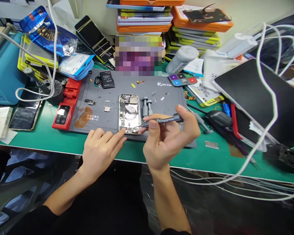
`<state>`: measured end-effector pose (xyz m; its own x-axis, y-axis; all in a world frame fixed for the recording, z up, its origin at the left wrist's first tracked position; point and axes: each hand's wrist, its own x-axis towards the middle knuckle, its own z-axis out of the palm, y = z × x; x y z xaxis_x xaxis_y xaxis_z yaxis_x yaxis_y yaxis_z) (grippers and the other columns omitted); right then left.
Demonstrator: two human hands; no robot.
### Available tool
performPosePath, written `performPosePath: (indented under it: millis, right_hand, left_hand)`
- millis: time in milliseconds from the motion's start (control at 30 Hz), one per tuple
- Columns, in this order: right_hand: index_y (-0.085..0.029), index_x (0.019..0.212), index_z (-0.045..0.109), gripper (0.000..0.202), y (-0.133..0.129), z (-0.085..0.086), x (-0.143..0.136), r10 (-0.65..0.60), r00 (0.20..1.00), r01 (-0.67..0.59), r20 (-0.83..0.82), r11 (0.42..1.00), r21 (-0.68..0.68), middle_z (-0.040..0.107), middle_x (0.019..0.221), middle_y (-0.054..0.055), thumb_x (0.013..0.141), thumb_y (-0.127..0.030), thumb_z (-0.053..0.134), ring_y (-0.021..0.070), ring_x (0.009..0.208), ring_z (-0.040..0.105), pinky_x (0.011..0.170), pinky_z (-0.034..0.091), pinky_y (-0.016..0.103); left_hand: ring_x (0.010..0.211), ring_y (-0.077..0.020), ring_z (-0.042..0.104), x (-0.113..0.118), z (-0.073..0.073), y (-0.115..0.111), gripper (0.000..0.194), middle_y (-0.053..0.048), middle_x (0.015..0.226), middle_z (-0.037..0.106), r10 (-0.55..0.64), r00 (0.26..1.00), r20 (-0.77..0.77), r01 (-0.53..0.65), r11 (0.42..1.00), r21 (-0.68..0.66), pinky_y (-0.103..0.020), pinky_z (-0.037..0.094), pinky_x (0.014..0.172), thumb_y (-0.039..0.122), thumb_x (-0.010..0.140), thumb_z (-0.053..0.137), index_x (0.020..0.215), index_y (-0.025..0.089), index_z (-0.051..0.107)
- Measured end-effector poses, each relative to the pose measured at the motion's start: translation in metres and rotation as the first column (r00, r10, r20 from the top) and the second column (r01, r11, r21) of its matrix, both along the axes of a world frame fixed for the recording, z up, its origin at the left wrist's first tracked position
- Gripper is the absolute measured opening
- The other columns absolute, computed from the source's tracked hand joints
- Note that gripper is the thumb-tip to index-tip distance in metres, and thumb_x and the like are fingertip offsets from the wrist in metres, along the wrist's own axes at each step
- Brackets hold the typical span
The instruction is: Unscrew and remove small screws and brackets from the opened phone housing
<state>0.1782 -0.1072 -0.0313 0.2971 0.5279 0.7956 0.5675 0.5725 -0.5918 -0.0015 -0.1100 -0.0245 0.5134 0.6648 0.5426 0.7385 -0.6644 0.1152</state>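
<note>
An opened smartphone (pixel 129 112) lies on a grey work mat (pixel 103 122), its circuit board and a round coil exposed. My left hand (pixel 100 148) rests at its lower left corner, index fingertip touching the bottom edge, thumb stretched out below, the other fingers loosely bent. In my right hand (pixel 170 140), a thin dark screwdriver (pixel 165 120) is gripped between thumb and fingers, with its tip over the phone's lower part. Whether the tip touches a screw is too small to tell. Grey screwdrivers (pixel 145 107) stand just right of the phone.
A black battery (pixel 107 80), a small metal part (pixel 107 109) and tiny pieces lie on the mat. A red device (pixel 62 116) borders it at left. Orange and yellow cases (pixel 196 29) are stacked behind. A white cable (pixel 269 85) loops across a dark panel (pixel 262 101) at right.
</note>
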Motion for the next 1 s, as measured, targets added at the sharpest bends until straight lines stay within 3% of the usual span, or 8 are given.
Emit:
performPosePath:
  millis: [200,367,600,800,1000]
  right_hand:
    - [-0.037,0.155,0.043,0.067,0.0006,-0.0064,-0.0007,0.028,0.996,-0.025,0.083,0.999,-0.039,0.055,0.143,0.009,0.098,-0.009,0.066,0.0116,0.09,0.074,0.058,0.065,0.02]
    - [-0.038,0.157,0.04,0.075,0.0,-0.0092,-0.0004,0.051,0.991,-0.044,0.125,0.997,-0.058,0.057,0.142,0.008,0.096,-0.006,0.068,0.0123,0.092,0.075,0.062,0.066,0.022]
    - [-0.037,0.157,0.039,0.068,0.0008,-0.0062,-0.0028,0.081,0.988,-0.067,0.129,0.992,-0.108,0.061,0.138,0.009,0.1,-0.009,0.063,0.0131,0.092,0.075,0.064,0.067,0.024]
    - [-0.038,0.157,0.04,0.074,0.0011,-0.0057,-0.0028,0.123,0.987,-0.111,0.104,0.987,-0.114,0.058,0.139,0.008,0.097,-0.002,0.064,0.0123,0.094,0.074,0.069,0.068,0.024]
    - [-0.038,0.158,0.035,0.07,-0.0013,-0.0058,-0.0027,0.112,0.984,-0.088,0.139,0.982,-0.165,0.066,0.133,0.007,0.101,-0.008,0.063,0.0143,0.095,0.076,0.071,0.07,0.028]
  left_hand:
    - [0.073,-0.0203,0.045,-0.0015,-0.0034,0.0,0.029,0.001,0.07,0.065,-0.01,1.0,-0.014,0.01,1.0,-0.011,-0.038,0.031,0.069,0.035,0.105,0.069,0.13,0.023,0.076]
    - [0.072,-0.0198,0.046,-0.0002,-0.0018,0.0014,0.027,0.001,0.069,0.065,-0.014,1.0,-0.019,0.014,1.0,-0.003,-0.037,0.031,0.069,0.034,0.106,0.067,0.128,0.022,0.077]
    - [0.072,-0.0204,0.045,-0.0019,-0.0007,0.0008,0.027,0.002,0.07,0.064,-0.017,1.0,-0.026,0.017,1.0,-0.008,-0.038,0.031,0.069,0.032,0.106,0.067,0.129,0.022,0.076]
    - [0.072,-0.0206,0.044,-0.001,-0.0021,0.0004,0.026,0.001,0.07,0.064,-0.019,1.0,-0.019,0.019,1.0,-0.005,-0.038,0.031,0.069,0.03,0.106,0.067,0.128,0.021,0.077]
    - [0.072,-0.0208,0.045,-0.0005,-0.0008,-0.0001,0.026,0.001,0.069,0.064,-0.019,1.0,-0.013,0.019,1.0,-0.003,-0.038,0.031,0.069,0.028,0.106,0.066,0.128,0.02,0.077]
